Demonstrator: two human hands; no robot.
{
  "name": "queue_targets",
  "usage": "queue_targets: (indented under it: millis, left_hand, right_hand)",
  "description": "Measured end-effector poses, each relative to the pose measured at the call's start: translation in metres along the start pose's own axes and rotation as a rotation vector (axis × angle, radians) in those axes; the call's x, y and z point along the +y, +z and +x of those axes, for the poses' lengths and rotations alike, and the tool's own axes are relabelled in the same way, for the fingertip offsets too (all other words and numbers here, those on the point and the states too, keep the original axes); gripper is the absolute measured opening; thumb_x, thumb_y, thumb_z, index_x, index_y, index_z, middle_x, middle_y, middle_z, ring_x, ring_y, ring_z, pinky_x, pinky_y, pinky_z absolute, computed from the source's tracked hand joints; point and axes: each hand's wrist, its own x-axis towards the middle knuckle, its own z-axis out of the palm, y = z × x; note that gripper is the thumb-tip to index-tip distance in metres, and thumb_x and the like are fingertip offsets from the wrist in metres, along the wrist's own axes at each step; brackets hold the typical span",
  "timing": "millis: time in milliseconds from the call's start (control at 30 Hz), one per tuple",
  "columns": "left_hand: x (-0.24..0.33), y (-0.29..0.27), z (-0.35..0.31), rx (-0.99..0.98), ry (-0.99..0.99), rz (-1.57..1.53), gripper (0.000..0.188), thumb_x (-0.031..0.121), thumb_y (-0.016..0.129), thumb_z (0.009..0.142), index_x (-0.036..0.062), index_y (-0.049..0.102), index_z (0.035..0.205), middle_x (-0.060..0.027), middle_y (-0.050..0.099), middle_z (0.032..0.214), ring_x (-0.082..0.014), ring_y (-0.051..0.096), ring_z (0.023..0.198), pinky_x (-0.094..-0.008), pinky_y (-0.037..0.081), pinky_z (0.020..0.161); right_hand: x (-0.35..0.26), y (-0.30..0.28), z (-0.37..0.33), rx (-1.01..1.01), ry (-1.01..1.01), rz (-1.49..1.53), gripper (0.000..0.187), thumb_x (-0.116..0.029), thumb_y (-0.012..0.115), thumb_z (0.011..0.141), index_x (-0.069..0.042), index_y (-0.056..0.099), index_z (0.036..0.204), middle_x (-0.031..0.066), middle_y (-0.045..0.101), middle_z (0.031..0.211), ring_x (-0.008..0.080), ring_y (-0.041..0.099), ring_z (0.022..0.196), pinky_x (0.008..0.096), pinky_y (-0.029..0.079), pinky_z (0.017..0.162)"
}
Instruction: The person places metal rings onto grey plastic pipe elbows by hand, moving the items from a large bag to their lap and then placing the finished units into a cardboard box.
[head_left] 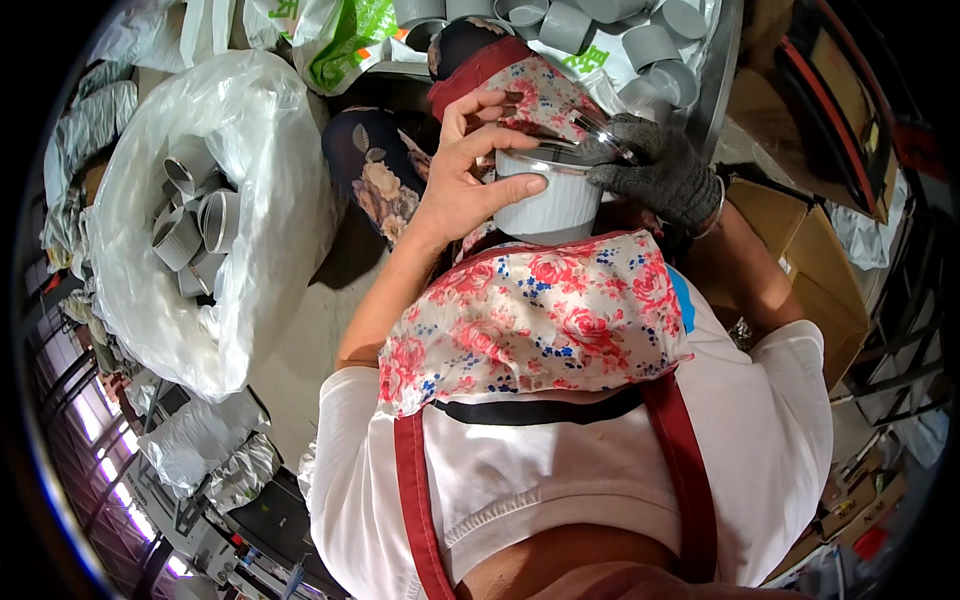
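Close in, at the lap: pale grey cup [548, 208], short and round, with a shiny rim, lies directly between the hands and is touched by both. Bare left hand [470, 170] takes its left side in a wide grasp, thumb flat on the near wall, other fingers arched above the rim. Gloved right hand [655, 172], in dark knit, is drawn in narrow at the right edge, thumb by the rim, fingers closed about a shiny curved piece [606, 136]; glare and glove hide much of it, so whether it is a loose ring or a tool I cannot tell. Key relation: cup's axis runs roughly upright between the palms, mouth up and tipped somewhat away from the body, the shiny piece over the rim's right far side, so the right hand is the nearer to it. Just below both hands, a floral apron [540, 325] covers the lap. Beyond the left hand, a patterned trouser leg [376, 180]; well left of it, a clear plastic bag [285, 190] with grey cups [178, 240] inside. Right of the right forearm, an open cardboard box [825, 285]. Ahead of the hands, a metal tray [729, 85] heaped with similar grey pieces [672, 82].
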Motion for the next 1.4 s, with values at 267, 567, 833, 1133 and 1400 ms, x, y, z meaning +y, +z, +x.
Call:
queue_targets:
  millis: [267,567,833,1133,1400]
  left_hand:
    - [-0.017,-0.007,-0.016,0.063,-0.155,-0.213,0.021,0.009,0.067,0.072,0.0023,0.065,0.092,-0.0072,0.05,0.109,-0.0156,0.048,0.098,-0.0266,0.039,0.083]
    - [-0.032,0.001,-0.021,0.14,-0.405,-0.665,0.014,0.014,0.062,0.078,0.0,0.064,0.08,-0.0064,0.049,0.105,-0.015,0.047,0.098,-0.0269,0.038,0.083]
    - [-0.018,-0.001,-0.023,0.069,-0.644,-1.036,0.039,0.035,0.046,0.087,0.0007,0.052,0.106,-0.0115,0.052,0.113,-0.0192,0.052,0.101,-0.0327,0.043,0.086]
    - [0.011,-0.02,-0.029,0.013,-0.671,-1.219,0.044,0.027,0.051,0.079,-0.0031,0.049,0.11,-0.0151,0.057,0.104,-0.0222,0.057,0.094,-0.0334,0.045,0.083]
    - [0.043,-0.01,-0.033,0.27,-0.59,-1.06,0.011,0.011,0.054,0.082,0.0013,0.058,0.081,-0.0034,0.059,0.076,-0.0086,0.056,0.066,-0.0212,0.047,0.061]
  right_hand:
    - [0.007,0.002,0.003,-0.112,0.109,0.174,0.024,-0.02,0.063,0.071,-0.004,0.058,0.088,0.0097,0.057,0.085,0.0234,0.057,0.074,0.0302,0.046,0.067]
    - [0.004,0.009,-0.001,-0.153,0.182,0.146,0.019,-0.011,0.059,0.066,-0.009,0.056,0.085,0.0082,0.055,0.081,0.0273,0.055,0.068,0.0329,0.045,0.058]
    - [-0.032,0.007,0.011,-0.065,0.471,0.343,0.009,-0.014,0.057,0.076,-0.005,0.057,0.074,0.0035,0.056,0.063,0.0119,0.052,0.056,0.0269,0.042,0.052]
    - [-0.038,0.024,0.016,0.251,0.197,0.601,0.032,-0.008,0.055,0.077,0.003,0.052,0.106,0.0069,0.057,0.096,0.0143,0.052,0.087,0.027,0.042,0.079]
    - [-0.04,0.03,0.008,0.079,0.193,0.279,0.018,-0.015,0.059,0.078,-0.001,0.058,0.088,0.0026,0.056,0.079,0.0092,0.05,0.07,0.0242,0.043,0.062]
